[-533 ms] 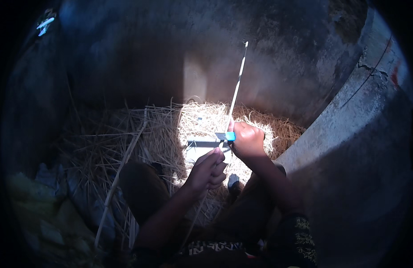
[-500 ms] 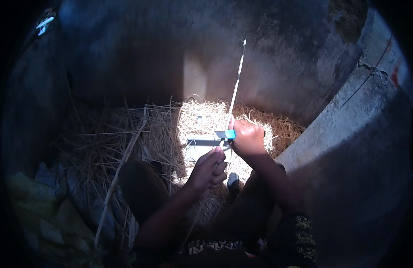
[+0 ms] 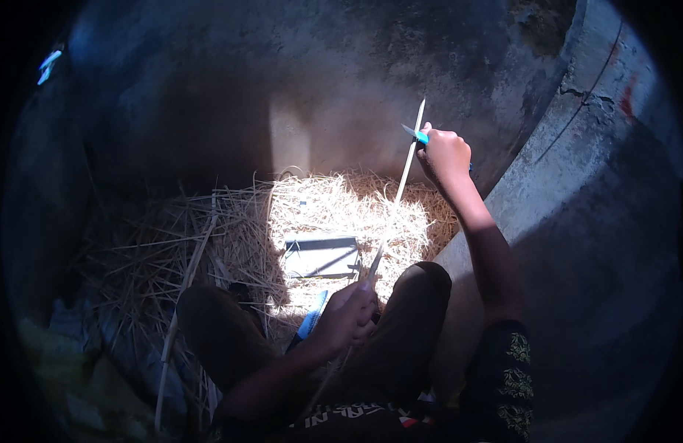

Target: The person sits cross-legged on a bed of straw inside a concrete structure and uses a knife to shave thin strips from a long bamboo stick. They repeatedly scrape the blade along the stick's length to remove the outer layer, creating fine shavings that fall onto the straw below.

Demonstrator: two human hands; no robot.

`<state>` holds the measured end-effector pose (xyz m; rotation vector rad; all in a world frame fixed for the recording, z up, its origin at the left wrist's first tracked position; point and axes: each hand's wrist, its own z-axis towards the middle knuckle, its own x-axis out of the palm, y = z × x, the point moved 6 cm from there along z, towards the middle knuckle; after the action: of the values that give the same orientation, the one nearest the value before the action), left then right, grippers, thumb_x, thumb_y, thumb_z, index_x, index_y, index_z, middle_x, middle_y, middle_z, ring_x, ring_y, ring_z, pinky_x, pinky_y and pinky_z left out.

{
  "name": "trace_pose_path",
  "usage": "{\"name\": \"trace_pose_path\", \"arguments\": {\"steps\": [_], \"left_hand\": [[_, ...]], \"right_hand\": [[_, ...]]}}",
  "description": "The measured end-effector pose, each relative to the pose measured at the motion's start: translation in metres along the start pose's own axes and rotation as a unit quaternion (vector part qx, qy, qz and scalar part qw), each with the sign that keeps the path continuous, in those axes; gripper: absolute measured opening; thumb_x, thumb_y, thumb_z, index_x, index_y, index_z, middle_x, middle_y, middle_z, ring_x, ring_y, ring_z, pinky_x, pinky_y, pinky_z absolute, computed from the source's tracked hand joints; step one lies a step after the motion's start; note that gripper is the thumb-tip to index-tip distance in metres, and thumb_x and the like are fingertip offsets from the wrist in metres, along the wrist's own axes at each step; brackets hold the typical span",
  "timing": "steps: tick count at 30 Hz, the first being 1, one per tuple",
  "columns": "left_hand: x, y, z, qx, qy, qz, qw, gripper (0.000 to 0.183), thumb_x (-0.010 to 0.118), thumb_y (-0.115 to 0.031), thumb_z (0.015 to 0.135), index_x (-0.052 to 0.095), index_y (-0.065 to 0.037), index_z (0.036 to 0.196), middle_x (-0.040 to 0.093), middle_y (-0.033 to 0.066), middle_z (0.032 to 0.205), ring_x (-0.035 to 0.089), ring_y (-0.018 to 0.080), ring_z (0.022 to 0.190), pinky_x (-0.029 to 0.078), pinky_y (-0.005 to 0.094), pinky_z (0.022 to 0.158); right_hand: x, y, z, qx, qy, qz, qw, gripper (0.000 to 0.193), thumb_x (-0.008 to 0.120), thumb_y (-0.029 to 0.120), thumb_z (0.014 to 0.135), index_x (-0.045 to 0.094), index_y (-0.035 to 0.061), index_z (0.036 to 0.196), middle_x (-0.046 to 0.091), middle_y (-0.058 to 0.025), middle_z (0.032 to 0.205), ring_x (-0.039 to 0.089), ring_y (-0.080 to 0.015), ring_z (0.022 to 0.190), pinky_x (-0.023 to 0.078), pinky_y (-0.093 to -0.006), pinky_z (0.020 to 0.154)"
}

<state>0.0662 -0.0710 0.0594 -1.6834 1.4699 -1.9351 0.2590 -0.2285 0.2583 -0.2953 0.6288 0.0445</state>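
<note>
My left hand point(image 3: 345, 319) is closed round the lower part of a long, thin, pale stick point(image 3: 402, 181), possibly split cane or bamboo. From there the stick slants up and to the right. Close to its upper tip, my right hand point(image 3: 446, 153) grips a knife point(image 3: 423, 138) with a blue handle. The short blade points left and crosses the stick; whether the edge bites into it cannot be made out. Behind my left hand, a thin, dim length runs down toward my lap.
Dry straw point(image 3: 334, 196) covers the ground, with a sunlit patch. On it lies a flat pale block point(image 3: 323, 257) between my bent knees, near a blue strip-like thing point(image 3: 312, 314). A concrete wall point(image 3: 208, 111) stands ahead, and a sloping concrete ledge point(image 3: 570, 155) rises at right.
My right hand with the knife has moved up and right along the stick, from close to my left hand to near the tip. My left hand has dropped slightly. The view has shifted a little.
</note>
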Motion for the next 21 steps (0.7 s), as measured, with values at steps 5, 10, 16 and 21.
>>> {"name": "trace_pose_path", "arguments": {"steps": [5, 10, 16, 21], "left_hand": [[-0.020, -0.006, 0.006, 0.040, -0.005, -0.010, 0.999, 0.030, 0.039, -0.037, 0.107, 0.042, -0.015, 0.087, 0.031, -0.0054, 0.059, 0.024, 0.0045, 0.042, 0.017, 0.0221, 0.037], [-0.021, -0.006, 0.012, 0.050, -0.026, -0.005, 0.998, 0.031, 0.040, -0.037, 0.107, 0.042, -0.015, 0.086, 0.030, -0.0053, 0.058, 0.024, 0.0050, 0.042, 0.016, 0.0220, 0.037], [-0.016, -0.005, 0.011, 0.053, -0.022, -0.009, 0.998, 0.032, 0.041, -0.038, 0.107, 0.043, -0.014, 0.086, 0.031, -0.0049, 0.059, 0.025, 0.0046, 0.042, 0.017, 0.0223, 0.038], [-0.019, 0.001, 0.015, 0.074, -0.041, -0.003, 0.996, 0.032, 0.041, -0.039, 0.107, 0.044, -0.014, 0.088, 0.032, -0.0050, 0.059, 0.027, 0.0044, 0.042, 0.019, 0.0218, 0.037]], "right_hand": [[-0.017, 0.076, -0.091, -0.082, 0.082, 0.146, 0.982, 0.023, 0.059, 0.020, 0.091, 0.062, 0.0042, 0.074, 0.062, -0.0142, 0.063, 0.064, -0.0339, 0.056, 0.051, -0.0447, 0.052], [-0.025, 0.096, -0.125, -0.100, 0.060, 0.190, 0.975, 0.022, 0.062, 0.020, 0.087, 0.060, 0.0089, 0.068, 0.058, -0.0087, 0.058, 0.060, -0.0289, 0.049, 0.047, -0.0415, 0.046], [-0.021, 0.097, -0.140, -0.109, 0.031, 0.205, 0.972, 0.027, 0.064, 0.021, 0.086, 0.056, 0.0109, 0.063, 0.056, -0.0067, 0.055, 0.059, -0.0251, 0.046, 0.046, -0.0391, 0.042], [-0.020, 0.099, -0.143, -0.109, 0.007, 0.191, 0.975, 0.030, 0.065, 0.021, 0.085, 0.054, 0.0114, 0.059, 0.053, -0.0059, 0.051, 0.056, -0.0228, 0.041, 0.043, -0.0369, 0.037]]}}
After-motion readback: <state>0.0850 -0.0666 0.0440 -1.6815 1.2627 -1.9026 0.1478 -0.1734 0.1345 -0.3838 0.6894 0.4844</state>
